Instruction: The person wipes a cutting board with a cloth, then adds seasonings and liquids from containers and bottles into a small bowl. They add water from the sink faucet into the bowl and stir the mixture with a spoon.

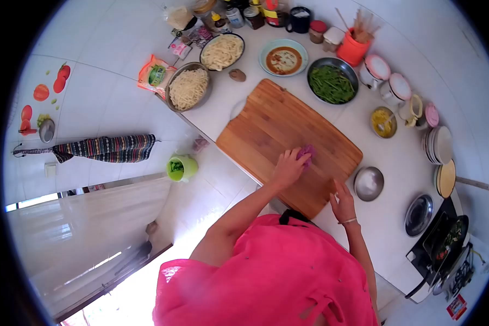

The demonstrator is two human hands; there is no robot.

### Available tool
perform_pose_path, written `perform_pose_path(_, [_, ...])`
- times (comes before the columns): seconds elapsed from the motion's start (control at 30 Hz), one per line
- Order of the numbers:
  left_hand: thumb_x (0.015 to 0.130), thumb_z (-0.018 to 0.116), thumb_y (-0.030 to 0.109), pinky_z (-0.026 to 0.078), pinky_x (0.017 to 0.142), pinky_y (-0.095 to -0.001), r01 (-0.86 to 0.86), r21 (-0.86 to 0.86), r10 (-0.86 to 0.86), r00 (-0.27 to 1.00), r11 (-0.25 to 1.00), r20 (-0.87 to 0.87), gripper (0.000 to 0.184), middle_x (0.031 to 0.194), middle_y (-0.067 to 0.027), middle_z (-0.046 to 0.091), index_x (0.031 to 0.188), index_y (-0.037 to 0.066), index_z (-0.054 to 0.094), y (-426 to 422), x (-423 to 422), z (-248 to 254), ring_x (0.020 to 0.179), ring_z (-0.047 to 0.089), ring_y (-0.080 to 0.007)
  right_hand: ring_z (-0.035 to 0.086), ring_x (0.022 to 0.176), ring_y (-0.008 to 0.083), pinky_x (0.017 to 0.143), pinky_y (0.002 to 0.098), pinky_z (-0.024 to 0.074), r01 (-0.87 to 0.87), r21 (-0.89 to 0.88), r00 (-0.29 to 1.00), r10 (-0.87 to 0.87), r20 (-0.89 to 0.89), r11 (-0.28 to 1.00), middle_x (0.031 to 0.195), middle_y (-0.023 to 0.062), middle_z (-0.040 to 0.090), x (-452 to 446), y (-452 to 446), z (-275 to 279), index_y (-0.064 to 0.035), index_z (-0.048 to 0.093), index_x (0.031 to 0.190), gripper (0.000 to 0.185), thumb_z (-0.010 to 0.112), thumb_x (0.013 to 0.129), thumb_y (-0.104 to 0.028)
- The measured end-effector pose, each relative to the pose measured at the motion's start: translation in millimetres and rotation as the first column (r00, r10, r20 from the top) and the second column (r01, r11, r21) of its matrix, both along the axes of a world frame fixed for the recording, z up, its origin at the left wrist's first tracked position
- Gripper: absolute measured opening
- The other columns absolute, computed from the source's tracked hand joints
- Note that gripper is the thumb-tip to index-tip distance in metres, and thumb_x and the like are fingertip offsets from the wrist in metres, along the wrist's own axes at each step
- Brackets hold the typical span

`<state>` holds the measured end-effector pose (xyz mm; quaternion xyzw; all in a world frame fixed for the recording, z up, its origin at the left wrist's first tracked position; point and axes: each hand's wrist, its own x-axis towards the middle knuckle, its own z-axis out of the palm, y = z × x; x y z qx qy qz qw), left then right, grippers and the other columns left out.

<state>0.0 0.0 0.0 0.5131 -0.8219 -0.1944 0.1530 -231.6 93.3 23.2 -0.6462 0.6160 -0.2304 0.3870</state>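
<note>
A large wooden cutting board (277, 127) lies on the white counter in front of me. My left hand (292, 164) is closed on a purple cloth (306, 154), pressed against the board right of its middle. Part of the cloth is hidden under the fingers. Over the board's right edge, my right hand (342, 202) is held with its fingers apart and nothing in them. A metal bowl with something white inside (369, 183) stands just to the right of that hand.
Along the back stand bowls of noodles (188, 89), a plate of sauce (283, 60), a pan of green vegetables (332, 84) and a small yellow-filled bowl (383, 122). A wok (452, 239) sits at the far right. A green bin (182, 168) is left of the counter.
</note>
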Motion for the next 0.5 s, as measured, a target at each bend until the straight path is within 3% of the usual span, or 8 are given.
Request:
perform_pose_path(0.07, [0.078,0.063,0.012,0.044,0.088,-0.0430,0.063,-0.060,-0.053,0.988,0.996,0.145,0.048,0.120,-0.0161,0.051,0.125,0.012,0.053,-4.3,10.2,-12.1,0.109,0.049,-0.0331,0.053,0.115,0.0381,0.091,0.0414,0.0477,-0.007,-0.013,0.999,0.007,0.043,1.000,0.129,0.0245,0.050,-5.8,9.9,-14.3,-0.0013,0.050,0.128,0.046,0.061,0.084,-0.007])
perform_pose_path(0.17, [0.082,0.055,0.008,0.043,0.087,-0.0429,-0.105,0.132,0.108,0.994,0.986,-0.020,0.042,0.117,-0.0182,0.052,0.123,0.010,0.053,-23.4,84.7,-49.1,0.106,0.050,-0.0343,0.058,0.104,0.0405,0.086,0.0432,0.0498,-0.016,0.138,0.983,0.041,-0.177,0.990,0.121,0.0240,0.055,21.8,8.9,11.4,0.0004,0.054,0.121,0.039,0.060,0.083,-0.006])
perform_pose_path(0.23, [0.086,0.050,0.008,0.046,0.079,-0.0440,-0.341,-0.139,0.325,0.937,0.930,-0.130,0.031,0.105,-0.0179,0.058,0.116,0.008,0.056,-39.9,189.2,-51.9,0.091,0.056,-0.0363,0.061,0.099,0.0392,0.082,0.0411,0.0517,0.005,0.084,0.990,0.007,-0.140,0.996,0.116,0.0230,0.059,54.0,-9.0,4.7,0.0008,0.057,0.117,0.035,0.060,0.083,-0.005])
perform_pose_path(0.3, [0.087,0.049,0.008,0.043,0.066,-0.0450,-0.516,-0.115,0.501,0.855,0.849,-0.135,0.017,0.090,-0.0187,0.057,0.096,0.002,0.062,-34.2,289.9,-50.5,0.078,0.055,-0.0337,0.062,0.096,0.0388,0.080,0.0403,0.0525,0.045,0.080,0.989,-0.033,-0.147,0.996,0.112,0.0224,0.061,66.9,-16.7,2.9,0.0010,0.059,0.115,0.032,0.060,0.083,-0.006])
perform_pose_path(0.33, [0.088,0.049,0.011,0.040,0.062,-0.0449,-0.601,-0.026,0.596,0.785,0.799,0.170,0.017,0.087,-0.0204,0.055,0.086,0.000,0.061,-22.2,345.7,-60.1,0.071,0.052,-0.0325,0.062,0.096,0.0392,0.080,0.0405,0.0523,0.074,0.096,0.986,-0.059,-0.154,0.993,0.110,0.0224,0.062,72.8,-16.1,2.2,0.0010,0.059,0.114,0.031,0.060,0.084,-0.006])
perform_pose_path(0.4, [0.086,0.053,0.013,0.041,0.069,-0.0443,-0.877,0.213,0.901,0.404,0.430,-0.156,0.016,0.091,-0.0204,0.054,0.094,0.000,0.058,2.1,418.9,-57.0,0.075,0.051,-0.0345,0.062,0.095,0.0395,0.080,0.0408,0.0520,0.117,0.115,0.980,-0.095,-0.178,0.986,0.106,0.0223,0.063,80.2,-22.3,3.6,0.0009,0.060,0.112,0.029,0.060,0.084,-0.006])
perform_pose_path(0.43, [0.085,0.055,0.012,0.042,0.075,-0.0449,-0.634,-0.168,0.639,0.652,0.755,0.407,0.020,0.100,-0.0199,0.053,0.102,0.002,0.056,9.1,438.8,-35.6,0.085,0.052,-0.0360,0.062,0.094,0.0395,0.080,0.0409,0.0519,0.122,0.132,0.978,-0.096,-0.187,0.984,0.104,0.0224,0.064,86.5,-25.1,6.7,0.0008,0.060,0.111,0.029,0.060,0.083,-0.006])
perform_pose_path(0.5, [0.085,0.057,0.012,0.042,0.080,-0.0466,-0.653,-0.073,0.641,0.704,0.753,0.306,0.021,0.104,-0.0204,0.052,0.104,0.002,0.054,-12.1,415.0,-0.9,0.093,0.052,-0.0384,0.063,0.093,0.0392,0.079,0.0414,0.0517,0.120,0.129,0.975,-0.092,-0.201,0.984,0.102,0.0222,0.065,94.7,-28.3,8.6,0.0004,0.062,0.109,0.027,0.060,0.083,-0.007])
